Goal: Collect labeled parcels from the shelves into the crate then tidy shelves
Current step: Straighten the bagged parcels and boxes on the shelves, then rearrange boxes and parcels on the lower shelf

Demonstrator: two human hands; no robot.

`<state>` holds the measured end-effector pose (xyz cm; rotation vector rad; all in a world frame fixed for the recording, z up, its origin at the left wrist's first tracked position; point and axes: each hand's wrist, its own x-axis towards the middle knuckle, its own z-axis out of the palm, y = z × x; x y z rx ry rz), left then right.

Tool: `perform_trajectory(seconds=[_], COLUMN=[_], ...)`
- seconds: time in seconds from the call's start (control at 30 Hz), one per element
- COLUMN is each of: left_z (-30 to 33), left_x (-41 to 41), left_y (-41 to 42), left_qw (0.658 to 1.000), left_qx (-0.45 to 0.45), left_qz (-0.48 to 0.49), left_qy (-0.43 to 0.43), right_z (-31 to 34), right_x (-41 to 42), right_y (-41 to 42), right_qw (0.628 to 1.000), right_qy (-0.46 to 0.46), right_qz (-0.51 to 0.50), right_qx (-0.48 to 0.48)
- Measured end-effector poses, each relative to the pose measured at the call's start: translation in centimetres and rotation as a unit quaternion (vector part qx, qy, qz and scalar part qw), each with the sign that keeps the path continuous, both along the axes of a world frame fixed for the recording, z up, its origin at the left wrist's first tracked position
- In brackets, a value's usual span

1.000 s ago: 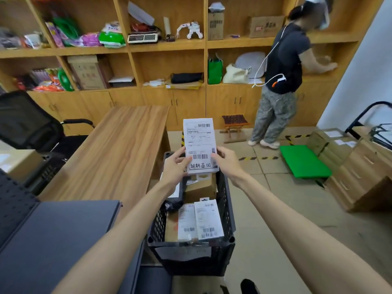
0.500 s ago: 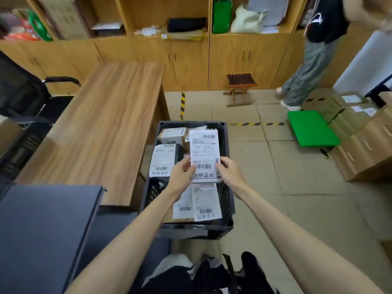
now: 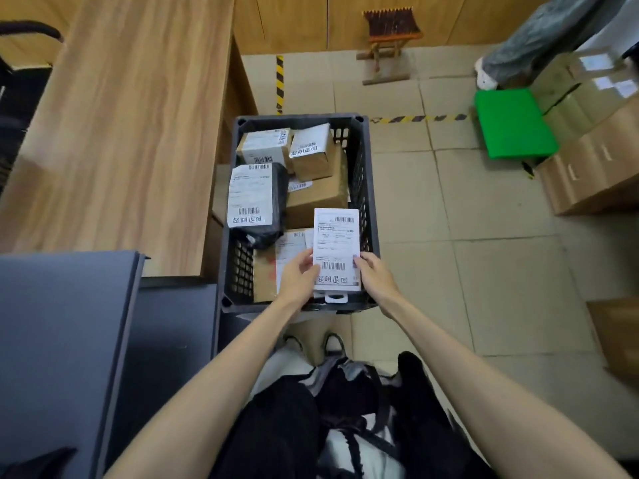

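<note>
At the bottom of the frame the person's dark clothing and two shoe tips show above a pale tiled floor (image 3: pixel 484 257). Both bare forearms reach up toward the middle of the frame. The left hand (image 3: pixel 297 276) pinches the lower left edge of a flat white labeled parcel (image 3: pixel 336 248), thumb on its face, and the right hand (image 3: pixel 375 276) grips its lower right edge with curled fingers. The parcel is held face up over the near right part of a black plastic crate (image 3: pixel 366 188), which stands on the floor at centre frame.

Inside the crate, under and left of the held parcel, lies a brown box with white labels (image 3: pixel 273 267). Farther in lie a black poly bag with a large label (image 3: pixel 257 202), a bigger cardboard box (image 3: pixel 321 198), and at the far end two small labeled boxes (image 3: pixel 264 146) side by side.

A grey panel (image 3: pixel 58 340) fills the lower left of the frame. Beyond it a wood-grain desk (image 3: pixel 114 115) runs up the left side, just beside the crate. At right stand cardboard cartons (image 3: pixel 594 167) and a green platform trolley (image 3: pixel 511 122). Yellow-black hazard tape (image 3: pixel 279 81) marks the tiles. At the top, a small wooden stool (image 3: pixel 389 39) stands before wooden cabinet doors (image 3: pixel 294 22), and another person's leg and shoe (image 3: pixel 511 46) show at upper right.
</note>
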<state>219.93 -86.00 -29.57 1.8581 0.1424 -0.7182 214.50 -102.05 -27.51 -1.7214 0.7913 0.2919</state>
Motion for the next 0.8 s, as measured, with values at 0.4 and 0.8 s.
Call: perform_trajectory(seconds=[0.4,0.8], left_z=[7.7,30.8], left_x=[6.4,21.1], left_y=[-0.9,-3.1], left_qw=[0.985,0.765], left_qx=[0.089,0.377], left_qz=[-0.088,-0.276], left_qy=[-0.122,-0.443], right_z=[5.8,28.3], right_x=[5.5,20.3], right_y=[-2.7,-5.1], right_qw=[0.98,0.801], right_qy=[-0.046,-0.146], right_qz=[0.131,0.3], right_qx=[-0.145,-0.497])
